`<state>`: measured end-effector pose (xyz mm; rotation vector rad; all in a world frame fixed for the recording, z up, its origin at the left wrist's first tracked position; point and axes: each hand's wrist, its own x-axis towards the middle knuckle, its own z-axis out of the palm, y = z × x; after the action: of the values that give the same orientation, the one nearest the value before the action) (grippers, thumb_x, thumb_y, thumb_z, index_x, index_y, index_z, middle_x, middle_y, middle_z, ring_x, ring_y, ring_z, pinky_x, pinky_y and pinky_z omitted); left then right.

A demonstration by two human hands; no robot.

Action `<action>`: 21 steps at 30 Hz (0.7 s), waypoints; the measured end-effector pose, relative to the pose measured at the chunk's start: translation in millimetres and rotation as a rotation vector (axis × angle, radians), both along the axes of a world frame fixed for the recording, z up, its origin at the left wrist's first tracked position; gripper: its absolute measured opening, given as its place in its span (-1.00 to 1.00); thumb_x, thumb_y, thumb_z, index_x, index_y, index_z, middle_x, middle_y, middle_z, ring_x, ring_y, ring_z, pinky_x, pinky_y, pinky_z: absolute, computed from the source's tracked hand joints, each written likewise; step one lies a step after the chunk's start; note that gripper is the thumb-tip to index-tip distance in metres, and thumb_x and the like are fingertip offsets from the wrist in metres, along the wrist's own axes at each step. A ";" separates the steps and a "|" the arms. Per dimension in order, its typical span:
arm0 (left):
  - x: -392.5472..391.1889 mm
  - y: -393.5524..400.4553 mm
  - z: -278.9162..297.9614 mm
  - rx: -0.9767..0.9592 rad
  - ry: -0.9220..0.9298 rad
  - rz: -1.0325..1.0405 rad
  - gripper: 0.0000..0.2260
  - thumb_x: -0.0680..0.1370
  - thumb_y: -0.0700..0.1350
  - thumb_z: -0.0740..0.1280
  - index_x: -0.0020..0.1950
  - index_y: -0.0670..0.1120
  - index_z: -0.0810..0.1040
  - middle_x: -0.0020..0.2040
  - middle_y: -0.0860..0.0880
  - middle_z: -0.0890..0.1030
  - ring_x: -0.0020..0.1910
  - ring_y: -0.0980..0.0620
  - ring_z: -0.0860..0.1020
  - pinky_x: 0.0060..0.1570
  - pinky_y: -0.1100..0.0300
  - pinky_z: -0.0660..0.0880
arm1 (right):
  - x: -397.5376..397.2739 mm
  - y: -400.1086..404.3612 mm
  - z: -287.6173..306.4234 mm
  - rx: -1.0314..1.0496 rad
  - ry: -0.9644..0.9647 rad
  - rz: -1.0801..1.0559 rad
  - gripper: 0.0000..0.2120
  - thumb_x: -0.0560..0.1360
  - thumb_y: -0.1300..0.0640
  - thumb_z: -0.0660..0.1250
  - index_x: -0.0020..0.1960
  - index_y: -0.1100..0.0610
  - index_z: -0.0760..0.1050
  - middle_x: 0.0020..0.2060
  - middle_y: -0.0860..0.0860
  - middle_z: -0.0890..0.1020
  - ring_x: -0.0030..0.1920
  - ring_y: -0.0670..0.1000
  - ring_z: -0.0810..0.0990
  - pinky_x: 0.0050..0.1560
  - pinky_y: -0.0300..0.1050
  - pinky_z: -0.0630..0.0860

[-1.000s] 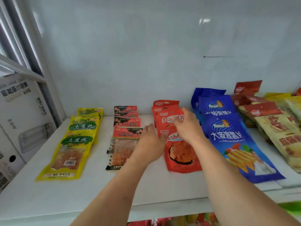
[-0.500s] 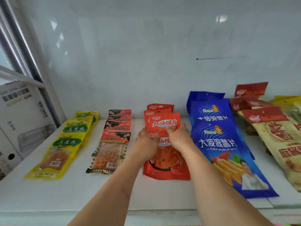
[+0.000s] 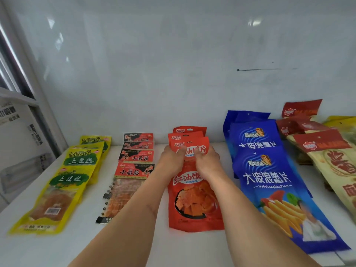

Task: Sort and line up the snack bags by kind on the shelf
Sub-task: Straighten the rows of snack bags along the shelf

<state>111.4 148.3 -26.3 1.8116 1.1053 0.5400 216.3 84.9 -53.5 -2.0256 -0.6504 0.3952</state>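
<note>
Now both my hands, left (image 3: 173, 160) and right (image 3: 207, 160), have closed in and pinch the second red bag (image 3: 189, 149), squaring its column mid-shelf (image 3: 192, 245), between neighbouring rows.

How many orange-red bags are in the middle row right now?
4: front orange-red bag flat on the shelf, one gripped by left hand and right hand, two headers behind. More may be hidden.
</note>
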 end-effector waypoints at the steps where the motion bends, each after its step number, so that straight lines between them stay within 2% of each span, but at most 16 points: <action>1: -0.7 0.9 1.1 0.056 0.007 -0.012 -0.49 0.61 0.24 0.18 0.41 -0.08 0.38 0.31 -0.10 0.55 0.19 -0.11 0.58 0.19 -0.02 0.54 | 0.4 0.7 1.4 -0.069 -0.074 -0.015 -0.36 0.52 -0.32 0.07 0.48 0.01 0.26 0.38 0.09 0.44 0.33 0.17 0.47 0.33 0.22 0.43; 3: -4.7 -4.6 2.6 0.214 0.052 -0.020 -0.49 0.62 0.20 0.18 0.43 -0.12 0.36 0.37 -0.14 0.45 0.33 -0.14 0.46 0.33 -0.04 0.42 | 3.4 1.8 10.2 -0.206 -0.255 -0.010 -0.38 0.60 -0.27 0.03 0.57 0.00 0.12 0.52 0.10 0.24 0.51 0.19 0.21 0.46 0.25 0.22; 5: -15.0 -23.7 2.2 0.417 0.135 -0.051 -0.44 0.65 0.15 0.15 0.54 -0.16 0.22 0.51 -0.18 0.28 0.50 -0.16 0.23 0.46 -0.04 0.18 | 9.2 6.4 26.6 -0.268 -0.399 0.052 -0.38 0.62 -0.26 -0.01 0.61 -0.05 0.02 0.59 0.07 0.07 0.58 0.18 0.02 0.50 0.25 0.04; 8: -37.2 -66.3 -7.3 0.659 0.380 -0.161 -0.35 0.63 0.28 -0.03 0.63 -0.03 0.00 0.64 -0.10 0.01 0.60 -0.14 -0.04 0.53 -0.12 -0.03 | 22.7 21.3 46.2 -0.346 -0.544 0.219 -0.41 0.63 -0.27 -0.04 0.60 -0.11 0.04 0.61 0.02 0.00 0.59 0.18 -0.04 0.49 0.28 0.01; 10: -49.0 -88.3 -15.1 0.654 0.530 -0.288 -0.32 0.59 0.38 -0.08 0.63 0.09 -0.08 0.65 -0.03 -0.11 0.61 -0.17 -0.16 0.52 -0.21 -0.14 | 31.2 31.0 51.2 -0.416 -0.598 0.320 -0.41 0.61 -0.30 -0.07 0.59 -0.15 0.07 0.61 -0.02 0.02 0.59 0.18 -0.04 0.48 0.31 0.02; 12: -55.5 -97.3 -23.5 0.633 0.612 -0.383 -0.28 0.54 0.46 -0.09 0.62 0.17 -0.10 0.65 0.00 -0.17 0.60 -0.18 -0.23 0.51 -0.26 -0.18 | 37.0 39.7 47.9 -0.481 -0.597 0.381 -0.38 0.58 -0.37 -0.11 0.58 -0.19 0.09 0.61 -0.03 0.03 0.59 0.19 -0.02 0.48 0.33 0.03; 14: -56.8 -93.5 -28.1 0.637 0.619 -0.423 -0.27 0.51 0.49 -0.08 0.61 0.20 -0.09 0.65 0.01 -0.17 0.60 -0.17 -0.24 0.52 -0.26 -0.15 | 38.1 43.4 41.4 -0.500 -0.573 0.420 -0.31 0.52 -0.45 -0.17 0.57 -0.21 0.12 0.60 -0.04 0.08 0.58 0.17 0.03 0.49 0.35 0.07; 16: -55.3 -85.5 -28.3 0.662 0.603 -0.461 -0.28 0.52 0.49 -0.06 0.61 0.22 -0.08 0.65 -0.01 -0.19 0.60 -0.17 -0.26 0.54 -0.21 -0.14 | 36.6 44.3 37.1 -0.477 -0.531 0.443 -0.29 0.52 -0.45 -0.18 0.56 -0.17 0.17 0.58 -0.05 0.16 0.56 0.12 0.12 0.49 0.32 0.12; 19: -51.5 -76.4 -25.2 0.704 0.616 -0.491 -0.28 0.53 0.48 -0.07 0.62 0.20 -0.10 0.64 -0.03 -0.22 0.59 -0.17 -0.30 0.53 -0.15 -0.20 | 35.7 43.6 37.9 -0.422 -0.474 0.455 -0.33 0.58 -0.40 -0.14 0.55 -0.09 0.26 0.53 0.00 0.29 0.48 0.11 0.31 0.47 0.21 0.25; 21: -49.5 -72.3 -25.9 0.715 0.636 -0.483 -0.27 0.53 0.48 -0.10 0.62 0.19 -0.11 0.64 -0.03 -0.22 0.59 -0.17 -0.30 0.53 -0.14 -0.21 | 37.8 44.3 41.2 -0.386 -0.392 0.464 -0.29 0.55 -0.44 -0.14 0.50 -0.07 0.34 0.42 0.00 0.46 0.33 0.08 0.51 0.37 0.16 0.40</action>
<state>61.9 76.0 -52.2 2.9033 0.8510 0.0405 254.2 129.2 -12.3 -2.3333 -1.3882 0.4172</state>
